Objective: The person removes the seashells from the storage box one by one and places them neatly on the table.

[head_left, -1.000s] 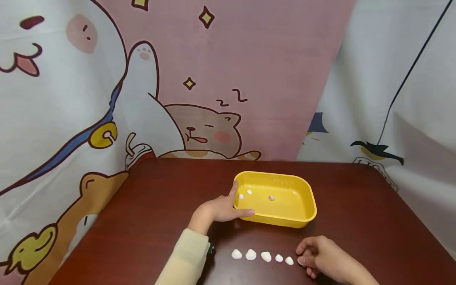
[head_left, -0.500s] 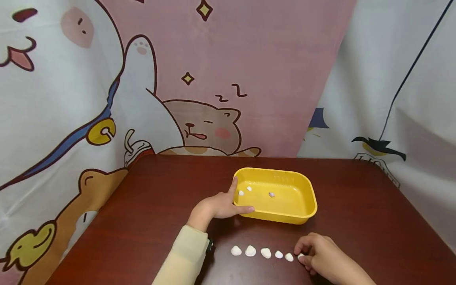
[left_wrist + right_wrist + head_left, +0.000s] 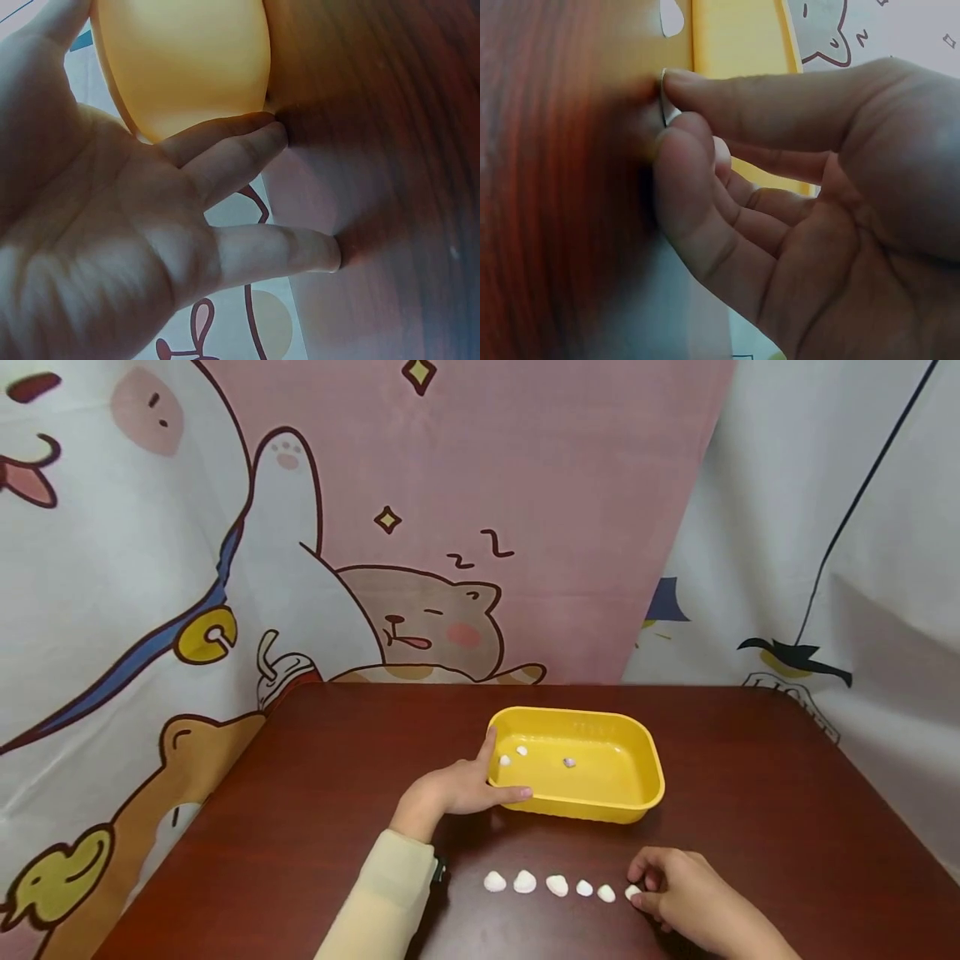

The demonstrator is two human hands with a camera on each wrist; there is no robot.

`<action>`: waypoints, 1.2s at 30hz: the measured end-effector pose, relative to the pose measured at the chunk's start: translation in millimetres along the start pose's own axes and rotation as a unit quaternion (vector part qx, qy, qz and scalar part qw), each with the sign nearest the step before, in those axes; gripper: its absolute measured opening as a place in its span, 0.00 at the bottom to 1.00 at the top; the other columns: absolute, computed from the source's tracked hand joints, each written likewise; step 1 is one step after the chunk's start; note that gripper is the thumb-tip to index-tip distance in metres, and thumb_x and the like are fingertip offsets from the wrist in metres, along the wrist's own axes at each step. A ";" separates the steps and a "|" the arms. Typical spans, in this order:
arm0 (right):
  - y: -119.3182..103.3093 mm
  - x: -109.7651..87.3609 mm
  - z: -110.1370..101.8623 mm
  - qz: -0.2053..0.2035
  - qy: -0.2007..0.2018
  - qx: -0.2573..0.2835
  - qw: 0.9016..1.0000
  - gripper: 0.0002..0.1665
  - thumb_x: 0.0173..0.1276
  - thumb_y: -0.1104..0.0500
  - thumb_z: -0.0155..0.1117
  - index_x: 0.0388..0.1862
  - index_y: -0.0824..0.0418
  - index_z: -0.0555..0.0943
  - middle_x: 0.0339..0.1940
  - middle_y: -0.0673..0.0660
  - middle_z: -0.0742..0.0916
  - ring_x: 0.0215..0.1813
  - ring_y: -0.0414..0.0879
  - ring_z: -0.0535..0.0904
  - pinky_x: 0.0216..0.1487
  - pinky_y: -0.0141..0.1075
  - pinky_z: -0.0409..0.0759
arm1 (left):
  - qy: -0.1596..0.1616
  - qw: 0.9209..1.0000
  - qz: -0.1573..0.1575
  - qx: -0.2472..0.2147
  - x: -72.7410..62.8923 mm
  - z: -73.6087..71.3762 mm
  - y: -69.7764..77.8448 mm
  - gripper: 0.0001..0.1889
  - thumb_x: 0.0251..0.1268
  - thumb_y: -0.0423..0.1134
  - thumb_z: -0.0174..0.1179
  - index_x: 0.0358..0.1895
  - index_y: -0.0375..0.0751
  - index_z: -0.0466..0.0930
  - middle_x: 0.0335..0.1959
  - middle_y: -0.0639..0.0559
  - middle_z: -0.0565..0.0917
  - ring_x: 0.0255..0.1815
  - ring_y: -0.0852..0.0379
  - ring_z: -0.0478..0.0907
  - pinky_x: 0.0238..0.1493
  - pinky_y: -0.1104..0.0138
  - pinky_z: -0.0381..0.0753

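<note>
A yellow plastic tray (image 3: 581,811) stands on the table with two white seashells (image 3: 522,750) and one purplish seashell (image 3: 569,762) inside. My left hand (image 3: 457,787) rests against its left end, thumb over the front rim; in the left wrist view the fingers (image 3: 277,247) are extended, tips down at the tabletop. Several white seashells (image 3: 557,885) lie in a row in front of the tray. At the right end of that row, my right hand (image 3: 686,893) pinches a small white seashell (image 3: 632,892) between thumb and index finger, against the table. Its fingers partly cover it in the right wrist view.
The dark reddish-brown table (image 3: 337,752) extends to both sides of the tray. Behind it hangs a cloth (image 3: 585,527) printed with cartoon animals. A dark band shows at the left sleeve's (image 3: 382,893) cuff.
The small shell at my right fingertips shows more clearly at the row's end, as the fingers shift slightly around it. The left hand stays on the tray. The head view tilts slightly.
</note>
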State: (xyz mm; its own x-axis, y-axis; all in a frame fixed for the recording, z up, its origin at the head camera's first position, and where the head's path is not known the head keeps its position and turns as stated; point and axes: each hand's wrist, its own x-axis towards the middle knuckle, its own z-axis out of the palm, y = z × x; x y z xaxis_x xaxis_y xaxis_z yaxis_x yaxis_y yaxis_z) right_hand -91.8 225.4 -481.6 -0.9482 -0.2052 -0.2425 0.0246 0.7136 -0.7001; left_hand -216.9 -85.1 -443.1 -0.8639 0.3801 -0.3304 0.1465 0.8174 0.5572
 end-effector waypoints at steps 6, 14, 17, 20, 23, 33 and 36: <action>-3.3 2.4 -0.3 0.004 -0.006 -0.022 1.000 0.08 0.68 0.65 0.74 0.35 0.56 0.82 0.25 0.50 0.78 0.24 0.43 0.75 0.26 0.32 0.73 | -0.002 1.000 0.001 -0.002 -1.2 -2.2 1.9 0.66 0.63 0.77 0.61 0.89 0.54 0.27 0.66 0.34 0.81 0.62 0.45 0.81 0.69 0.47 0.77; -2.1 2.2 2.8 -0.007 0.015 -0.041 0.999 0.09 0.67 0.62 0.77 0.36 0.54 0.83 0.26 0.49 0.78 0.26 0.39 0.71 0.28 0.30 0.71 | -0.003 1.000 0.003 0.001 1.5 -2.6 2.6 0.66 0.62 0.78 0.61 0.89 0.55 0.27 0.62 0.36 0.83 0.59 0.46 0.82 0.67 0.49 0.78; -3.3 3.1 3.3 0.010 0.009 -0.031 0.999 0.09 0.66 0.62 0.78 0.37 0.55 0.83 0.27 0.50 0.78 0.27 0.42 0.72 0.28 0.30 0.71 | -0.002 1.000 0.000 0.004 0.7 -2.0 1.7 0.66 0.62 0.78 0.61 0.89 0.55 0.27 0.62 0.36 0.83 0.58 0.47 0.82 0.67 0.49 0.78; -4.3 4.6 3.1 0.019 0.005 -0.028 0.999 0.09 0.66 0.61 0.78 0.39 0.55 0.83 0.27 0.50 0.78 0.28 0.43 0.72 0.28 0.31 0.70 | -0.001 1.000 -0.001 0.001 0.1 -1.4 0.8 0.66 0.62 0.77 0.61 0.89 0.54 0.27 0.62 0.36 0.83 0.58 0.47 0.82 0.67 0.49 0.78; -4.1 4.7 2.5 0.020 0.006 -0.033 0.999 0.09 0.66 0.61 0.78 0.39 0.55 0.83 0.27 0.50 0.78 0.28 0.43 0.72 0.28 0.31 0.70 | 0.000 1.000 0.003 -0.001 -0.2 -2.0 1.8 0.66 0.63 0.77 0.61 0.89 0.54 0.27 0.62 0.35 0.82 0.59 0.46 0.82 0.67 0.49 0.78; -5.5 5.5 4.3 0.051 0.003 -0.017 0.999 0.09 0.66 0.61 0.78 0.40 0.57 0.84 0.28 0.52 0.79 0.29 0.45 0.74 0.28 0.32 0.71 | -0.004 1.000 0.003 0.000 0.3 -0.7 0.4 0.66 0.63 0.77 0.61 0.89 0.53 0.27 0.64 0.35 0.82 0.61 0.45 0.82 0.68 0.48 0.78; -6.7 5.2 1.7 0.069 -0.002 -0.001 0.998 0.11 0.66 0.60 0.78 0.43 0.57 0.84 0.29 0.53 0.79 0.30 0.46 0.75 0.29 0.33 0.73 | -0.001 1.000 0.003 -0.002 -0.4 -0.9 1.6 0.66 0.63 0.76 0.62 0.89 0.52 0.27 0.61 0.36 0.83 0.59 0.46 0.82 0.67 0.49 0.78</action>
State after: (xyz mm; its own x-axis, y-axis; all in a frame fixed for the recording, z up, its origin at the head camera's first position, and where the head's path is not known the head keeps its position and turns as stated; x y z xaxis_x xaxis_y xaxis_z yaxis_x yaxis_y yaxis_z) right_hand -96.4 218.4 -479.3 -0.9345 -0.1067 -0.3395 0.1547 0.7372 -0.6577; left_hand -216.8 -84.3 -441.4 -0.8619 0.3865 -0.3282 0.1506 0.8132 0.5621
